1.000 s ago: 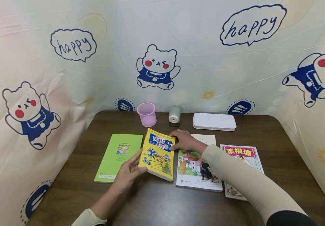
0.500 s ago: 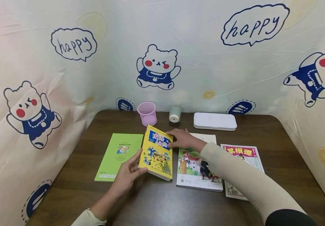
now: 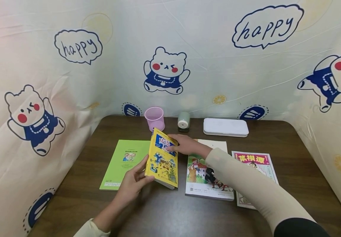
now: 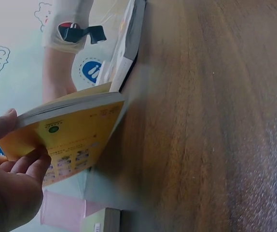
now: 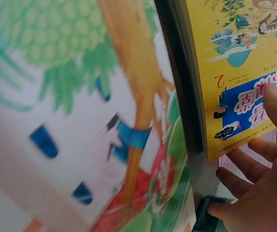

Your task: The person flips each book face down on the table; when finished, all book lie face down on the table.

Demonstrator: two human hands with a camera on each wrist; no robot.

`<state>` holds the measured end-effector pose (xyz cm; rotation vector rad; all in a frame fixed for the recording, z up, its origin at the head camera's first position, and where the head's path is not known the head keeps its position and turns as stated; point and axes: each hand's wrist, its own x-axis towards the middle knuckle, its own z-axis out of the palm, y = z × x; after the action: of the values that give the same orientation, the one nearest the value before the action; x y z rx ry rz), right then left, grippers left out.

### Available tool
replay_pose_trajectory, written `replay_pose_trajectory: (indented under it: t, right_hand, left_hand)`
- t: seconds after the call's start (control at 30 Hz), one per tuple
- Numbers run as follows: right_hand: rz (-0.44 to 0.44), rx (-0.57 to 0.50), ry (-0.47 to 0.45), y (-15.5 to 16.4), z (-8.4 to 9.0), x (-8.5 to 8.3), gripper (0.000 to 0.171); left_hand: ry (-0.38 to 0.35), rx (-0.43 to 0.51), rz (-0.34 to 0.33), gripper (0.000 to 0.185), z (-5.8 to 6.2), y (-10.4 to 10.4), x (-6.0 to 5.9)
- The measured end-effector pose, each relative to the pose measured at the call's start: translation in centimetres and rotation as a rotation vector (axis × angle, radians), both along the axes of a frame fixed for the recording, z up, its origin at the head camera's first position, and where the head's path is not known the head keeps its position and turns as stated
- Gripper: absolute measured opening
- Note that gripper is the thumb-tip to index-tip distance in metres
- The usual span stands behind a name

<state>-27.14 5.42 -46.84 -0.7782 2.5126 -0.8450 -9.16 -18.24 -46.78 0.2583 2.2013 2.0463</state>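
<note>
A thick yellow book (image 3: pixel 163 166) with a blue title panel is held tilted over the table by both hands. My left hand (image 3: pixel 133 179) pinches its lower left edge, thumb on the front cover. In the left wrist view the fingers (image 4: pixel 38 164) press against the back cover. At the upper right corner my right hand (image 3: pixel 188 144) grips the book, thumb (image 5: pixel 275 101) on the title and other fingers around the top edge. A green book (image 3: pixel 124 168) lies flat to the left, partly behind the yellow one. Under the right forearm lies an illustrated white book (image 3: pixel 197 189).
A pink-titled book (image 3: pixel 256 161) lies at the right, partly covered by the sleeve. Along the back stand a pink cup (image 3: pixel 154 120), a pale green pencil sharpener (image 3: pixel 183 120) and a white case (image 3: pixel 225 127). A printed curtain (image 3: pixel 206 65) hangs behind the dark wooden table (image 3: pixel 170 217).
The yellow book has tilted more steeply, and its right side and top have shifted left. My right hand has moved left with it; the left hand stays nearly in place.
</note>
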Motion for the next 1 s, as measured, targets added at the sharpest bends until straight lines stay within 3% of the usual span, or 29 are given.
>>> replay_pose_trajectory:
  t: [0.53,0.73,1.0]
  right_hand:
    - [0.044,-0.166,0.024,-2.1,1.9,0.2,0.077]
    - [0.065,-0.247,0.012,-2.8,2.7,0.2,0.071]
    - [0.033,-0.272,0.018,-3.4,3.3,0.3,0.074]
  left_hand:
    - [0.032,-0.125,0.026,0.076,1.5,-0.1,0.6]
    - [0.088,-0.151,0.025,0.072,1.6,-0.3,0.8]
    - [0.165,-0.213,0.030,0.067,1.7,-0.6,1.1]
